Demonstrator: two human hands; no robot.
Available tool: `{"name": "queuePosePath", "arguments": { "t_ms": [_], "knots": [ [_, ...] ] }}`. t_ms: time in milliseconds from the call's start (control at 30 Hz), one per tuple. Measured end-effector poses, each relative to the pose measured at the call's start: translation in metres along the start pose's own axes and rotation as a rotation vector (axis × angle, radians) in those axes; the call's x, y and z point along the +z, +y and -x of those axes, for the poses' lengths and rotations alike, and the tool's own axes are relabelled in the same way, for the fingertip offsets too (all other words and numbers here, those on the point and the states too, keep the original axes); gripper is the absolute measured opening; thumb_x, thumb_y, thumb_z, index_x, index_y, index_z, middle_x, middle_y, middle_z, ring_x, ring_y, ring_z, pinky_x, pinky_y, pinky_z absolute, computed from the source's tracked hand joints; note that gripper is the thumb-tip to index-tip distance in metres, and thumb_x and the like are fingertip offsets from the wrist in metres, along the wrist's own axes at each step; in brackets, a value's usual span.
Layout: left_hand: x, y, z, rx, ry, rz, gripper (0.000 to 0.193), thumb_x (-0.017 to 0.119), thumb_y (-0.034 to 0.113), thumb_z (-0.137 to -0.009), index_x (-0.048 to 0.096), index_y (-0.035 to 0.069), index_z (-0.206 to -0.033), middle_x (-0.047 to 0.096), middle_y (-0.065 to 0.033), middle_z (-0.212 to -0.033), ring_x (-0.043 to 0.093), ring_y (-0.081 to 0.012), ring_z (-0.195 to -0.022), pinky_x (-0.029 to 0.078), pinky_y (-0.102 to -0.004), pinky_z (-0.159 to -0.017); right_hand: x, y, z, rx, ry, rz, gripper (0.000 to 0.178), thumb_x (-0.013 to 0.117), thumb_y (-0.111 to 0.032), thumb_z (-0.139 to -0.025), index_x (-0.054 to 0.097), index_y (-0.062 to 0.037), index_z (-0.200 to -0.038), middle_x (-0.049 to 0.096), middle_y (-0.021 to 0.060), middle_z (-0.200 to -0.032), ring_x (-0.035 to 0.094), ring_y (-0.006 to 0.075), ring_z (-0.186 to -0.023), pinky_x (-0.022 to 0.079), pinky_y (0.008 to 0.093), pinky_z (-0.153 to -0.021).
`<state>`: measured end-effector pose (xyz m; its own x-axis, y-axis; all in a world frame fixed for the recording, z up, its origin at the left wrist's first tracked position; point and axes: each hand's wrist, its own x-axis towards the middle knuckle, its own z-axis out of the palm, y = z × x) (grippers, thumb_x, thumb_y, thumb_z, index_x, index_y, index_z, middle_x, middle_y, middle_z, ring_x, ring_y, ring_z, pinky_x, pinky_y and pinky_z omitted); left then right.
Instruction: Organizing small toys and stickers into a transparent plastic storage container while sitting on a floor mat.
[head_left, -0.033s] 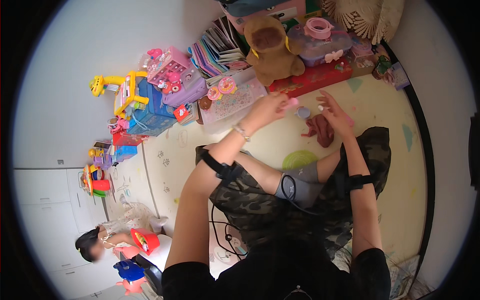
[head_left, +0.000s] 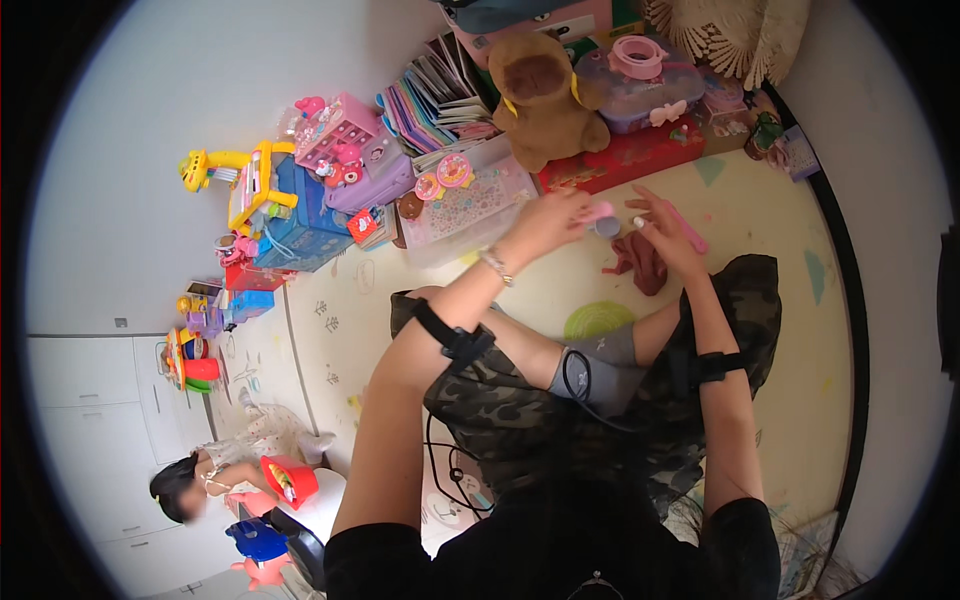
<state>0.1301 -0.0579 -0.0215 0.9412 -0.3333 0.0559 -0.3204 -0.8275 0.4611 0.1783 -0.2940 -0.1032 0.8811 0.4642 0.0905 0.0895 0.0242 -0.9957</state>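
Note:
My left hand (head_left: 548,222) is closed, its fingertips pinched on a small pink piece (head_left: 601,210) whose exact kind I cannot make out. Just below that piece a small grey-lilac cup (head_left: 606,227) is on the mat, partly covered in this view. With fingers apart, my right hand (head_left: 668,235) hovers by a crumpled reddish-brown soft lump (head_left: 640,263). A small white spot shows at its thumb tip; whether it is a nail or a bit of something is unclear. Along the outer side of that hand lies a long pink stick-like tool (head_left: 690,228).
I sit on a cream patterned mat (head_left: 780,400). Ahead are a clear lidded box (head_left: 470,215), a red box (head_left: 640,160), a brown plush toy (head_left: 545,100) and a row of books (head_left: 440,105). Toys line the left wall. A child (head_left: 230,470) with a red container (head_left: 290,482) is at lower left.
My left hand has shifted right with the pink piece, closer over the cup. My right hand has moved slightly left, so more of the pink stick shows.

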Motion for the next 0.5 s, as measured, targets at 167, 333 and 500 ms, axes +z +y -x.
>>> {"name": "queuePosePath", "arguments": {
  "t_ms": [167,333,500],
  "knots": [
    [0.027,0.039,-0.021,0.042,0.036,0.064,0.027,0.063,0.018,-0.078,0.057,0.006,-0.101,0.062,-0.0126,-0.093,0.062,-0.0318,-0.085,0.05,-0.0407,-0.07,0.01,-0.011,0.005,0.092,-0.128,-0.247,0.027,0.055,-0.016,-0.092,0.055,-0.0058,-0.117,0.06,0.0046,-0.102,0.058,0.0107,-0.087,0.047,0.0244,-0.076],
    [0.023,0.017,-0.025,-0.281,-0.011,0.295,0.025,0.061,0.016,-0.081,0.061,0.004,-0.104,0.066,-0.0132,-0.089,0.064,-0.0293,-0.081,0.051,-0.037,-0.07,-0.014,0.015,-0.006,0.277,0.204,-0.274,0.021,0.053,-0.013,-0.089,0.059,-0.0051,-0.107,0.063,0.0042,-0.087,0.058,0.0092,-0.074,0.047,0.0227,-0.065],
    [0.004,-0.128,0.014,-0.479,0.35,-0.003,0.028,0.061,0.009,-0.078,0.062,0.0,-0.104,0.067,-0.0177,-0.094,0.065,-0.03,-0.086,0.05,-0.0382,-0.076,-0.034,0.044,-0.008,0.327,0.393,0.033,0.022,0.05,-0.014,-0.088,0.059,-0.0047,-0.106,0.064,0.0046,-0.078,0.057,0.0102,-0.061,0.046,0.024,-0.056]
  ]
}}
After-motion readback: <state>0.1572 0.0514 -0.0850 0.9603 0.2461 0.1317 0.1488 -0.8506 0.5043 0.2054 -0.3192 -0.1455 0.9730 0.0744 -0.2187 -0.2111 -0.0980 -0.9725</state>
